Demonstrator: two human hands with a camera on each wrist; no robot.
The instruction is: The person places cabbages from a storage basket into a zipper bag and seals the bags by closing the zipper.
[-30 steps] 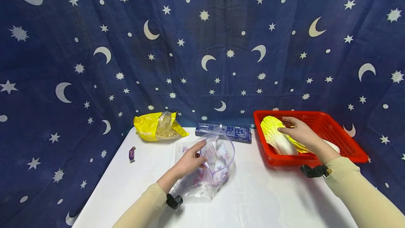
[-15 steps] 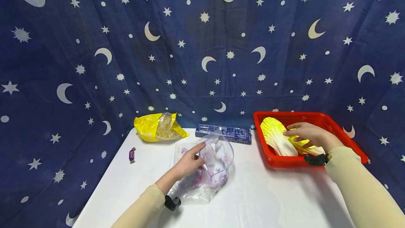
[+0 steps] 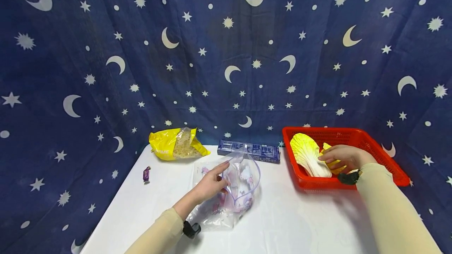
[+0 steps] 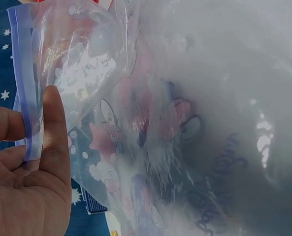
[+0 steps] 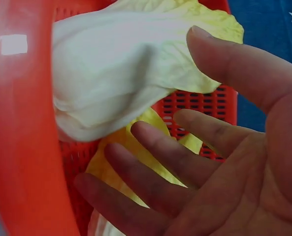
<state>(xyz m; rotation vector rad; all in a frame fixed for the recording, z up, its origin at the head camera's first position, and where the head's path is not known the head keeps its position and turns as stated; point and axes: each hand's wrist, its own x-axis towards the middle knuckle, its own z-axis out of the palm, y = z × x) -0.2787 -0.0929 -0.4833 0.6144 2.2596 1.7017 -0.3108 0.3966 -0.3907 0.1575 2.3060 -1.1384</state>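
Observation:
My left hand [image 3: 210,185] pinches the purple zip edge [image 4: 27,73] of a clear printed zip bag [image 3: 215,218]. The bag's mouth gapes toward the right, and the thumb lies on the inner side of the strip. Over the red basket [image 3: 379,154], my right hand [image 3: 344,158] has its fingers spread and relaxed, gripping nothing. Beneath and beside it in the basket lie napa cabbage leaves: a white-stemmed leaf [image 5: 106,69] on the left and a yellower leaf [image 5: 121,160] under the fingers. The right hand partly hides the second leaf in the head view.
A yellow bag of dry pasta-like food [image 3: 176,144] lies at the back left. Near the left edge is a small purple-wrapped candy [image 3: 146,175]. A flat dark blue box [image 3: 261,151] lies behind the zip bag. The white table [image 3: 289,222] meets a starry curtain [image 3: 197,50].
The right hand has lowered and shifted slightly right over the basket, away from the left leaf and toward the other one. The left hand keeps its hold on the bag.

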